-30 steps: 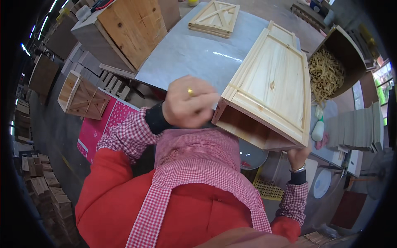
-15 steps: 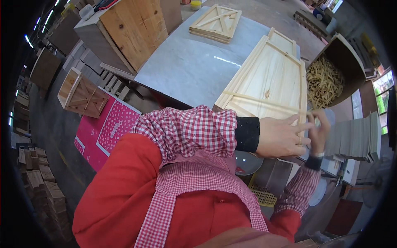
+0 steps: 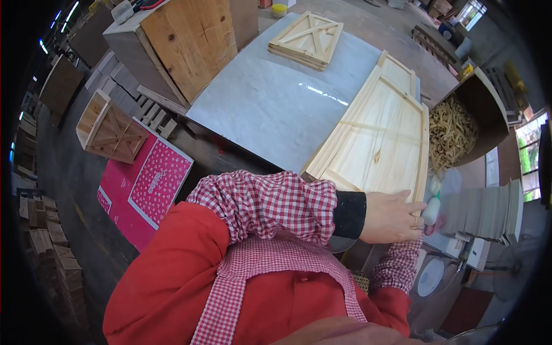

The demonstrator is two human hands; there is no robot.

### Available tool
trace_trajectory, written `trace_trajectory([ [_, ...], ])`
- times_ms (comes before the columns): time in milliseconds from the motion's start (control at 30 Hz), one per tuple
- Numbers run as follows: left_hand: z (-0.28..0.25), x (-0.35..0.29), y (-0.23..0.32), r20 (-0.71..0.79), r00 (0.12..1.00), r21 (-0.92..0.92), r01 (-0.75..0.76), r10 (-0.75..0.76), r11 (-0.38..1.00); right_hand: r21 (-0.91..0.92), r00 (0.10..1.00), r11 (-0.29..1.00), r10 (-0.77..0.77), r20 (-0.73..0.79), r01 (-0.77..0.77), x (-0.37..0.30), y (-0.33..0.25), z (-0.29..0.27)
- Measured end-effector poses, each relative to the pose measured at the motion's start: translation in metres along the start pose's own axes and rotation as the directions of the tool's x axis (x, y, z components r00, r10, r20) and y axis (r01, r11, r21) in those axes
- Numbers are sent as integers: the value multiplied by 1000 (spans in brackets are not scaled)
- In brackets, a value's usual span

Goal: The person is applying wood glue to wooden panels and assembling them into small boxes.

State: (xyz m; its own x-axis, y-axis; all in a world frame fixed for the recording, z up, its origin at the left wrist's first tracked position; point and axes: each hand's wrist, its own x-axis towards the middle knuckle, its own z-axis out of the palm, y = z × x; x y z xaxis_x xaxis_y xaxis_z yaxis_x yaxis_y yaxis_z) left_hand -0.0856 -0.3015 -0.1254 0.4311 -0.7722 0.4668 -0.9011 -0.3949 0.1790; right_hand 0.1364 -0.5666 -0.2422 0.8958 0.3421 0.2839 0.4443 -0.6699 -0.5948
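Observation:
A stack of pale wooden panels [image 3: 386,150] with raised frame strips lies along the right side of the table, its near end partly behind my left sleeve. A thin tan rubber band [image 3: 381,128] runs across the stack, around its middle. My left hand [image 3: 392,218] lies at the near right corner of the stack, its fingers stretched out and somewhat apart over the edge. My right forearm in its checked sleeve [image 3: 398,265] reaches up from below. The right hand itself is hidden behind the left one.
A white-topped table [image 3: 264,86] carries a smaller stack of framed panels [image 3: 307,39] at its far end. A box of tan rubber bands [image 3: 453,135] stands to the right, near a white bottle [image 3: 430,211] and stacked grey boards [image 3: 489,210]. A wooden crate [image 3: 112,132] sits at left on pink cardboard [image 3: 164,178].
The rubber band, stretched earlier toward my right hand, now lies across the panels farther up. My right hand has dropped out of sight behind my left, which has moved slightly nearer.

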Motion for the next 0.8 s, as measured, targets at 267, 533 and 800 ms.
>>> trace_trajectory([
  [267,-42,-83,-1,-511,857,-14,75,-71,997,-14,988,989,-146,-41,146,-32,-161,-58],
  [533,-38,-150,-1,-460,626,-373,507,-630,777,-62,611,643,-688,392,764,12,-283,21],
  [800,-33,-149,7,-315,485,-808,314,-816,498,-75,673,677,-702,233,732,42,-258,40],
])
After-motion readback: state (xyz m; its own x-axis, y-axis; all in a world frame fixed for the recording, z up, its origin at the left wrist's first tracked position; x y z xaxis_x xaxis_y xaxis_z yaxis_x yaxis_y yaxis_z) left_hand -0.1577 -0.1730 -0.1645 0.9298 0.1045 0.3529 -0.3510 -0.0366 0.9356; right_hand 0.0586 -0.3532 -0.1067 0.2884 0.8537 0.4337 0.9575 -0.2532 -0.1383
